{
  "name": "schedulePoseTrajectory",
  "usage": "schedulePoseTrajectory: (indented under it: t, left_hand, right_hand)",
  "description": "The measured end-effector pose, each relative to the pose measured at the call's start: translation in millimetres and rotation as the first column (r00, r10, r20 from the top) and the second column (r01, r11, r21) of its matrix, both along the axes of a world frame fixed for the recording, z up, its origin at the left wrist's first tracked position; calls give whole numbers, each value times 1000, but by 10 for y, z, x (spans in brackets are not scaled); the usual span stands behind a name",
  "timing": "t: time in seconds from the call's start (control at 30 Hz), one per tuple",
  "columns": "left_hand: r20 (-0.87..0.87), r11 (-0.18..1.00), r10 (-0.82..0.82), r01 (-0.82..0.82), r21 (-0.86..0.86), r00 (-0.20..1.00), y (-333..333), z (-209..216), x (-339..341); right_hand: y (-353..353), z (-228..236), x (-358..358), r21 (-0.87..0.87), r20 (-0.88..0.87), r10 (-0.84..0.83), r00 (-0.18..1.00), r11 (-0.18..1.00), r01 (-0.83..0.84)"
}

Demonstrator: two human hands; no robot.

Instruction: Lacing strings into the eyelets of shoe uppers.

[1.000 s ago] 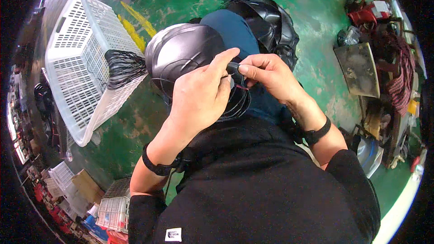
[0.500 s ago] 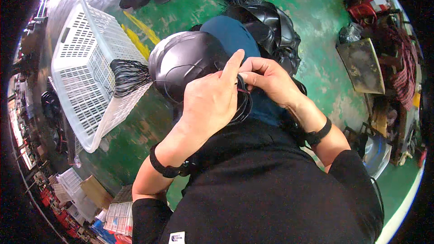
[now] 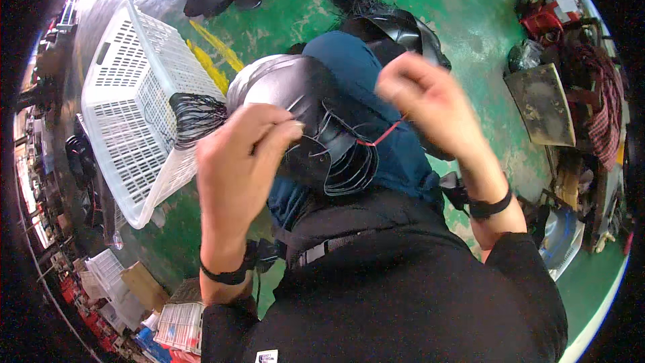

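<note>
Your left hand point(image 3: 240, 168) has its thumb and fingers curled with the tips near each other; whether they meet, or have hold of a strand, cannot be told. Your right hand point(image 3: 433, 107) is blurred, its fingers bent inward; how far they are open, and whether they grip anything, cannot be told. Your 2 hands are well apart. Between them, 1 red strand point(image 3: 386, 134) runs from the cords up toward your right fingertips; contact at its upper end is not clear. The loops of black cord point(image 3: 353, 168) hang to the right of your left fingertips and lower than your right hand. The glossy black shell point(image 3: 275, 77) is just beyond your left fingertips, with your blue-clad leg point(image 3: 346, 57) beside it, left of your right hand. To the left of your left hand is 1 white perforated crate point(image 3: 111, 67); a bundle of black cords point(image 3: 195, 117) hangs over its near edge, close to that hand. Beyond your right hand, more black shells point(image 3: 396, 30) lie on the green floor point(image 3: 480, 40).
</note>
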State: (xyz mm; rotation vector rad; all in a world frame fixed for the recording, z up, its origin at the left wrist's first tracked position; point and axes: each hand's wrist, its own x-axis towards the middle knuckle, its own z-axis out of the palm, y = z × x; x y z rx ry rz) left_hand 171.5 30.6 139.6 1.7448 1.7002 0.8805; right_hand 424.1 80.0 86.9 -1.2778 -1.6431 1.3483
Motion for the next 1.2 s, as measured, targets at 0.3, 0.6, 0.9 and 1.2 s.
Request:
schedulePoseTrajectory:
  t: [0.3, 0.6, 0.9, 1.2]
  left_hand:
    - [-280, 956, -278, 293, 12, 919, 31, -365, 268]
    - [-336, 940, -321, 340, -2, 886, 40, -526, 321]
    - [-345, 924, -350, 381, 24, 871, 78, -683, 325]
    - [-419, 923, -304, 373, 93, 856, 33, -528, 359]
  right_hand:
    - [-130, -499, -178, -211, -58, 114, 992, 970, -124]
    - [-131, -558, -141, -462, -328, 24, 945, 868, -182]
    - [-184, -563, -130, -533, -410, -113, 905, 835, -137]
    - [-140, -450, -129, -331, -258, -122, 958, 943, 31]
